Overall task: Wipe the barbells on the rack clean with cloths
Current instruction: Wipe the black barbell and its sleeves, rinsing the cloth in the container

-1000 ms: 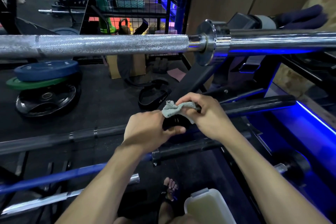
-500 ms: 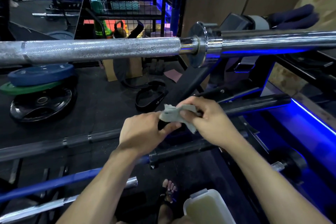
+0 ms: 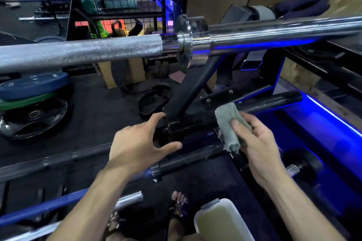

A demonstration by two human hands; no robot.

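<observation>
A chrome barbell (image 3: 82, 53) lies across the top of the rack. Below it a black barbell (image 3: 270, 101) runs from lower left to right, with its black collar (image 3: 176, 129) at centre. My right hand (image 3: 256, 141) holds a folded grey cloth (image 3: 228, 123) wrapped over the black barbell's sleeve just right of the collar. My left hand (image 3: 141, 141) hovers beside the collar with thumb and fingers spread around it, holding nothing. Another black sleeve (image 3: 188, 159) sits lower, with a blue barbell (image 3: 39, 209) and a silver one (image 3: 129, 199) under it.
Weight plates (image 3: 33, 103) are stacked on the floor at left. A black belt (image 3: 154, 101) lies on the mat. A white tub of yellowish liquid (image 3: 221, 221) stands by my sandalled feet (image 3: 178, 205). A wire storage cage (image 3: 121, 6) stands behind. Blue light strips (image 3: 333, 115) glow at right.
My right hand has slid the cloth to the right along the black sleeve. My left hand has let go of the cloth and opened beside the collar.
</observation>
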